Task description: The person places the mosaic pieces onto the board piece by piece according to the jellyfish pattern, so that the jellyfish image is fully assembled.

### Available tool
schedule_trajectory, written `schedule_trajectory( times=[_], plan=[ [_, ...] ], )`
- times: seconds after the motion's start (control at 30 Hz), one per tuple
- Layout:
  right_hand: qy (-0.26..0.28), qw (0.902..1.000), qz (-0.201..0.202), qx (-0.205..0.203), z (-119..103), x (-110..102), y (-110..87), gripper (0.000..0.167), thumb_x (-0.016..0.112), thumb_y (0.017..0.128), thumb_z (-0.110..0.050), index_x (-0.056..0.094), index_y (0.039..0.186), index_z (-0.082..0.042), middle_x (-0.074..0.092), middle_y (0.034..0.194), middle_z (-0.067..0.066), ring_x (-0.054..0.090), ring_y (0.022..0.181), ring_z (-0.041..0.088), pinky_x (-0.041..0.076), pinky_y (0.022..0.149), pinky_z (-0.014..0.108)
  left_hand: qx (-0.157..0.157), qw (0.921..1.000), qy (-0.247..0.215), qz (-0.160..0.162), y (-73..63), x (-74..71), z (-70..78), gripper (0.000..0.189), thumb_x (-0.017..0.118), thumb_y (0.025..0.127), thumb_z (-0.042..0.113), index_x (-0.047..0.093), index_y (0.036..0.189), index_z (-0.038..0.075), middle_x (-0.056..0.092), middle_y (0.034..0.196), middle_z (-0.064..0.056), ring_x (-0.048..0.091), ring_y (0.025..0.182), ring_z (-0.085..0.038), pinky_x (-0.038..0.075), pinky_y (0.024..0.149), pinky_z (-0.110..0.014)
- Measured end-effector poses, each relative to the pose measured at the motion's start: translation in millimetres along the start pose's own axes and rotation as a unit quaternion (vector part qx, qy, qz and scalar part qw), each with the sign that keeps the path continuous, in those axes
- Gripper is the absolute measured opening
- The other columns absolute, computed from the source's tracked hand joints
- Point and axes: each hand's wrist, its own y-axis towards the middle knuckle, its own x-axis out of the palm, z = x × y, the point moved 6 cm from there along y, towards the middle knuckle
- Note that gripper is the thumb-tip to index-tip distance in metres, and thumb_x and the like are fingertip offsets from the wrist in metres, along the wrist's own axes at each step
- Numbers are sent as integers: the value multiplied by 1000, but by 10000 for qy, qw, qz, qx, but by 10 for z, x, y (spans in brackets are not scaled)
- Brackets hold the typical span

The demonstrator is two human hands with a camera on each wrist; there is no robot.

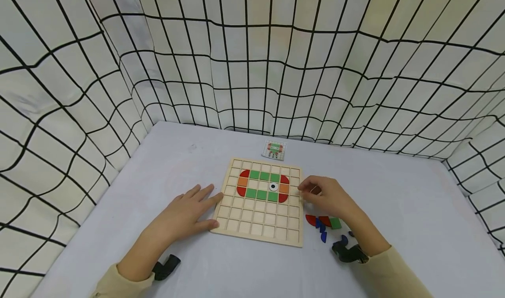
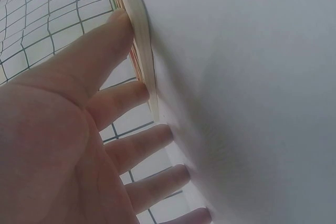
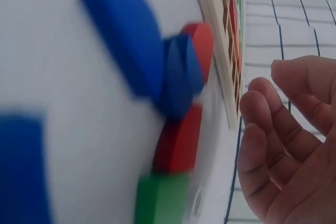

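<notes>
A wooden grid board (image 1: 252, 221) lies on the table, with red, orange and green pieces forming a ring on it and a round eye piece (image 1: 273, 186) inside the ring. My left hand (image 1: 189, 212) is spread flat at the board's left side, thumb and index fingertip touching its edge. Over the board's right edge hovers my right hand (image 1: 325, 195), its fingers loosely bent. In the right wrist view a gap shows between thumb and fingers, with nothing visible in it. Beneath that hand lie red pieces (image 1: 311, 220), a green square (image 1: 335, 223) and several blue pieces (image 1: 323, 237).
A small pattern card (image 1: 274, 150) lies behind the board, showing a coloured figure on a grid. Black netting (image 1: 247, 61) over white cloth rises at the back and sides of the white table (image 1: 189, 144). Dark straps (image 1: 166, 267) sit at both wrists.
</notes>
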Motion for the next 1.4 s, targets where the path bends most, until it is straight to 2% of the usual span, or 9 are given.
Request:
schedule_trajectory(
  times=[0.27,0.4,0.67,0.93,1.2,1.4],
  plan=[
    [672,9972,196,280,296,-183,-142,18,68,95,-19,71,113,-15,69,104,2,64,90,22,58,69,34,8,10000,-13,-13,-3,2,-2,71,70,90,47,47,150,19,38,158,-16,33,143,-49,35,103,-72],
    [801,9957,268,386,396,-258,-207,20,68,95,-20,70,115,-14,69,105,4,64,89,24,59,68,35,4,10000,-15,-22,-2,2,-6,71,70,90,48,47,151,19,38,158,-16,32,143,-49,35,103,-72],
    [684,9963,189,491,522,-326,-336,25,68,96,-21,69,119,-12,68,105,6,63,87,21,56,72,33,-7,10000,-20,-44,7,10,-12,71,69,90,48,46,151,20,37,158,-16,32,143,-49,34,103,-72],
    [390,9966,-222,696,640,-305,-413,23,73,91,-21,71,114,-16,63,94,4,62,87,21,56,70,30,-13,10000,-32,-79,11,1,4,70,70,90,47,47,150,19,38,158,-17,33,143,-49,34,104,-72],
    [104,9980,-344,521,633,-265,-410,26,77,88,-19,71,112,-17,62,97,2,61,89,19,54,74,30,-47,9999,2,-103,11,6,-5,71,69,90,49,47,151,20,38,158,-16,32,143,-49,34,104,-71],
    [-168,9983,-358,434,569,-239,-392,20,77,88,-17,72,108,-17,57,91,1,57,88,19,52,73,30,-50,10000,33,-61,16,12,-17,71,70,89,49,47,151,21,38,158,-15,33,143,-48,35,104,-71]
  ],
)
